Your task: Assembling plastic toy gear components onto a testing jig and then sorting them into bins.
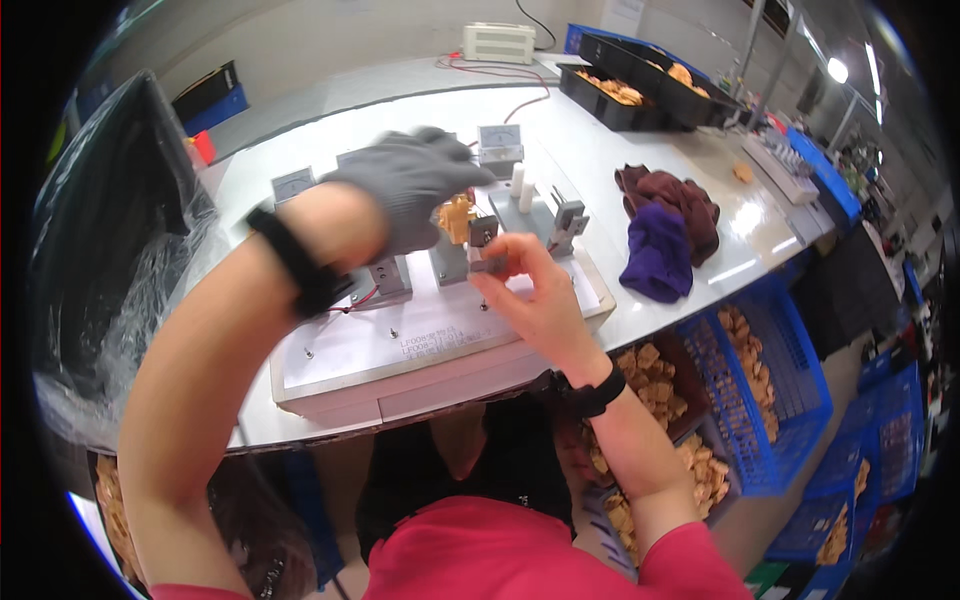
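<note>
My left hand [405, 185], in a grey glove and somewhat blurred, reaches over a white test fixture [345, 355] with its fingers stretched to the right. A copper-coloured metal part [455, 219] sits upright in the middle of the fixture, just below those fingers. My bare right hand [540, 295] pinches a small dark grey lever [488, 265] in front of that part. To its right stand a pair of white posts [526, 193] and a grey metal clamp [567, 225]. The left hand and forearm hide much of the fixture's left side.
Two small meters, one left [293, 184] and one behind [499, 145], stand at the fixture. Purple and brown cloths [660, 255] lie on the right. Black trays [620, 118] of copper-coloured parts stand behind. Blue crates [800, 400] sit below right, a plastic-lined black bin [130, 210] left.
</note>
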Demonstrator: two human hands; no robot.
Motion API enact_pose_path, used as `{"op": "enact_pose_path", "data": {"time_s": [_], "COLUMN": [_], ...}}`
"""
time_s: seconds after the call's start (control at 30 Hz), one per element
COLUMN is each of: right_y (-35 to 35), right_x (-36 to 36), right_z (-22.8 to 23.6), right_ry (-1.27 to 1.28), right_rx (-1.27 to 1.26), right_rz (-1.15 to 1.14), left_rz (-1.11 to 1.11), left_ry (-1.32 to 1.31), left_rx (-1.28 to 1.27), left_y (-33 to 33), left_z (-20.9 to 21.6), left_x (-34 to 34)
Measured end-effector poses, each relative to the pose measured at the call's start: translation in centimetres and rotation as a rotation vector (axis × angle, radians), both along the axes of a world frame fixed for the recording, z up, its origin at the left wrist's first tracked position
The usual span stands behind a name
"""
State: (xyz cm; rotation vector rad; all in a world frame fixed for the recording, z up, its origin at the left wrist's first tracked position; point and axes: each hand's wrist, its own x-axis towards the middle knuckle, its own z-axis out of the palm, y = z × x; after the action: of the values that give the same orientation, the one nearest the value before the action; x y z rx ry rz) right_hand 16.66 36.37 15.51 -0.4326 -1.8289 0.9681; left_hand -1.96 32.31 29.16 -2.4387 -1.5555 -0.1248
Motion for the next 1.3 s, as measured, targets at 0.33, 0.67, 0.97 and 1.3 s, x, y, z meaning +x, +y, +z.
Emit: {"op": "enact_pose_path", "data": {"time_s": [0.33, 0.67, 0.97, 1.3], "right_y": [-0.7, -9.5, -22.6, -14.0], "right_x": [0.2, 10.7, 38.0, 35.2], "right_z": [-0.5, -5.5, -35.9, -34.3], "right_ry": [0.050, 0.089, -0.346, -0.384], "right_rx": [0.074, -0.124, -0.809, -0.729], "right_rz": [-0.015, 0.039, -0.890, -0.883], "left_rz": [0.144, -0.197, -0.985, -0.787], "left_ry": [0.246, -0.429, -1.343, -1.282], "left_rx": [0.020, -0.285, -0.408, -0.399], "left_y": [1.9, -11.0, -20.8, -27.1], "left_z": [2.3, -1.9, -2.4, -0.6], "left_x": [1.9, 12.3, 9.6, 8.6]}}
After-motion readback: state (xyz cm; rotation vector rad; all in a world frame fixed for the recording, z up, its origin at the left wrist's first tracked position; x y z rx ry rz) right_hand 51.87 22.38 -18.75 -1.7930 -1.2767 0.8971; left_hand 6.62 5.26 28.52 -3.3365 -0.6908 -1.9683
